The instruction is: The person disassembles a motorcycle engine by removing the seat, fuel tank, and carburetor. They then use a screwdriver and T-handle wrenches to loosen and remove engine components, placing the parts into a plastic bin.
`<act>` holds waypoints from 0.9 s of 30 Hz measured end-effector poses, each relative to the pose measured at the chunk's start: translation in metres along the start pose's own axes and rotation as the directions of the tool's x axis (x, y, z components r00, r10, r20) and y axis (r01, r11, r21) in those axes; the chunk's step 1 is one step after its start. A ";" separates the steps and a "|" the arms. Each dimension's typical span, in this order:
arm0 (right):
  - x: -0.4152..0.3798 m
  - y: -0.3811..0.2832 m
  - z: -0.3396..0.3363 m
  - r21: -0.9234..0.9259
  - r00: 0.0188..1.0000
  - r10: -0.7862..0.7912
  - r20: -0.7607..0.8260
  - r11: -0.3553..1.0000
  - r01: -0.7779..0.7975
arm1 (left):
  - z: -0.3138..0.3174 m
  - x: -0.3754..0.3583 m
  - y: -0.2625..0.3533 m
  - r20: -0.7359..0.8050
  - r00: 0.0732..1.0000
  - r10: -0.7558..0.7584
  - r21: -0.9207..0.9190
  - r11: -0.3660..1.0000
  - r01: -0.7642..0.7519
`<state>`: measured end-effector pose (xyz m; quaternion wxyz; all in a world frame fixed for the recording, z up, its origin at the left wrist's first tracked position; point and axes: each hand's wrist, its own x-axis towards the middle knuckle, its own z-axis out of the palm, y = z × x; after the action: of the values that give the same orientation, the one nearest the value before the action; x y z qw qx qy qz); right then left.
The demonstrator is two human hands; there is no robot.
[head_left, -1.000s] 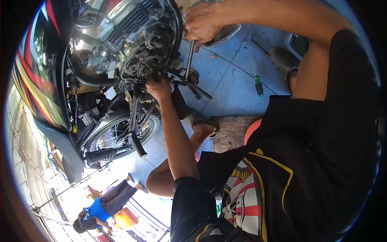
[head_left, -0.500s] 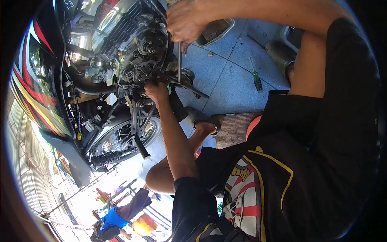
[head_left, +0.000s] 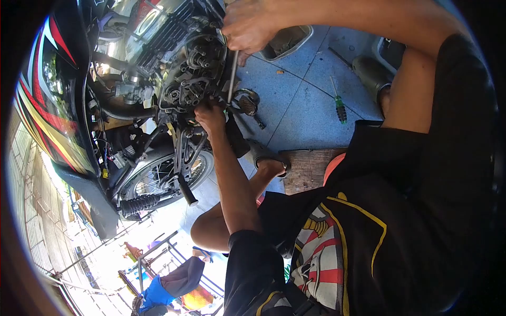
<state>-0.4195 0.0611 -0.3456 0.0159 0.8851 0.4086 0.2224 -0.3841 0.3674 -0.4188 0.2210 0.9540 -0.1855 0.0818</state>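
Observation:
My right hand (head_left: 247,29) is closed round the upper part of a metal rod (head_left: 233,76), which runs down beside the engine. At the lower edge of the opened motorcycle engine (head_left: 184,95), my left hand (head_left: 212,118) is closed, its fingertips hidden among the parts near the rod's lower end. What it holds cannot be made out. Exposed gears and round metal parts (head_left: 197,59) show on the engine's open side. A dark part (head_left: 247,102) is just right of the rod's lower end.
A green-and-black screwdriver (head_left: 340,109) lies on the blue tiled floor (head_left: 295,116). A container (head_left: 287,42) stands near my right hand. A wooden board (head_left: 305,171) is by my foot. The motorcycle's wheel (head_left: 168,176) and footpeg (head_left: 185,190) are below the engine. Another person (head_left: 155,292) is in the background.
The view has shifted slightly. The rod's lower end has swung a little left, so it leans more. Both hands keep their closed grips. The person in the background has moved.

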 end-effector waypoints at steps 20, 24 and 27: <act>0.000 0.004 0.000 0.201 0.988 0.105 -0.110 0.976 -0.081 | 0.009 0.004 -0.017 -0.013 1.000 -0.024 0.015 1.000 0.025; 0.002 -0.007 -0.032 -0.091 0.963 0.119 0.242 0.991 -0.099 | 0.014 0.007 -0.026 -0.015 1.000 -0.013 -0.026 1.000 0.013; 0.001 -0.008 -0.026 -0.110 0.980 0.066 0.186 0.993 -0.046 | 0.022 0.011 -0.039 -0.018 1.000 -0.015 -0.055 0.998 0.014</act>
<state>-0.4349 0.0630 -0.3237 0.0951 0.9113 0.3678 0.1587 -0.3574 0.3870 -0.4508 0.2493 0.9481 -0.1788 0.0839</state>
